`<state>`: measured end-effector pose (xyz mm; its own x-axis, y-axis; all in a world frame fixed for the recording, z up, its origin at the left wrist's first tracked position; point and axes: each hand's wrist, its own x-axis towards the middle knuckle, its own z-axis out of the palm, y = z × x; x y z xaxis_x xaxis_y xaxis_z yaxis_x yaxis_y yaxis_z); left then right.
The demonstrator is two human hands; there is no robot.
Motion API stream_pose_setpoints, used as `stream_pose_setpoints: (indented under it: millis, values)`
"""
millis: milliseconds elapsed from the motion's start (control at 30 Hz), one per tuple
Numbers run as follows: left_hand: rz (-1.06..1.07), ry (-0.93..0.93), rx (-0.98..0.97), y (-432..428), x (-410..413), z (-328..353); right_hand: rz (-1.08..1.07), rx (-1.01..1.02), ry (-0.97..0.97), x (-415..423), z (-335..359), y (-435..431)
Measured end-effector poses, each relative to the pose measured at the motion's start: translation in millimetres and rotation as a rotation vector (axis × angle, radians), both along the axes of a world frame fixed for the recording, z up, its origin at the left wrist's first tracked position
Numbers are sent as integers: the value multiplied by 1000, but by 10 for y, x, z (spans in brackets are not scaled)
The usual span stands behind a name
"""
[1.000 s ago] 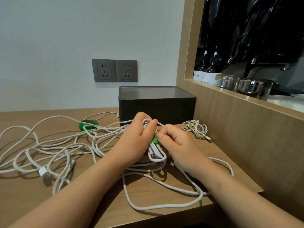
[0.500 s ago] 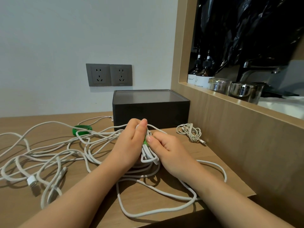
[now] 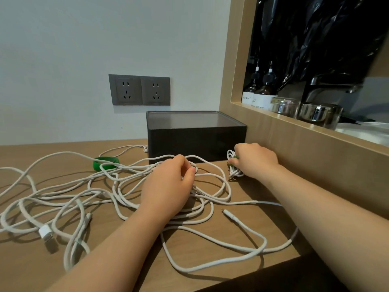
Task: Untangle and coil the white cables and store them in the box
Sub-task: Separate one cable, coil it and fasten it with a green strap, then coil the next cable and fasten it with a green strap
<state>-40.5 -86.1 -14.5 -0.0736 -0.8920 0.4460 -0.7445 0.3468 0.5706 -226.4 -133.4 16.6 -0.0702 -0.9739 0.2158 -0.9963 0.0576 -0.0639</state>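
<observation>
Beside the box, right grip (image 3: pixel 255 160): fingers curled round a small coil (image 3: pixel 235 172) of white cable bound with a green tie (image 3: pixel 234 159); the coil rests on the tabletop (image 3: pixel 31 270), just off the box's front right corner.
Left grip (image 3: pixel 168 186): thumb and fingers closed on a strand of the loose cables (image 3: pixel 126 171), just in front of the box.
Cables: tangled white loops spread over the tabletop from the left edge to the front right; a plug end (image 3: pixel 229 214) lies between the forearms, a white adapter (image 3: pixel 45 232) at the left.
Box (image 3: pixel 196 142): dark, grey top, at the back against the wooden side panel.
Green band (image 3: pixel 106 163): left of the box, among the strands.
Sockets (image 3: pixel 139 90): two, grey, on the wall above the box.
Ledge at right: bottles (image 3: pixel 263 95) and steel cups (image 3: pixel 315 112).
</observation>
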Motion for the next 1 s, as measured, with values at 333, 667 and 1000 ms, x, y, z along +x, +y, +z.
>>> stream_pose_setpoints:
  millis: [333, 667, 1000]
  values:
    - [27, -262, 56, -43, 42, -2, 53, -122, -64, 77, 34, 231]
    - [-62, -342, 135, 293, 174, 74, 367, 195, -276, 349, -36, 956]
    - [-17, -421, 33, 700, 357, -20, 250, 298, -285, 181, -23, 1238]
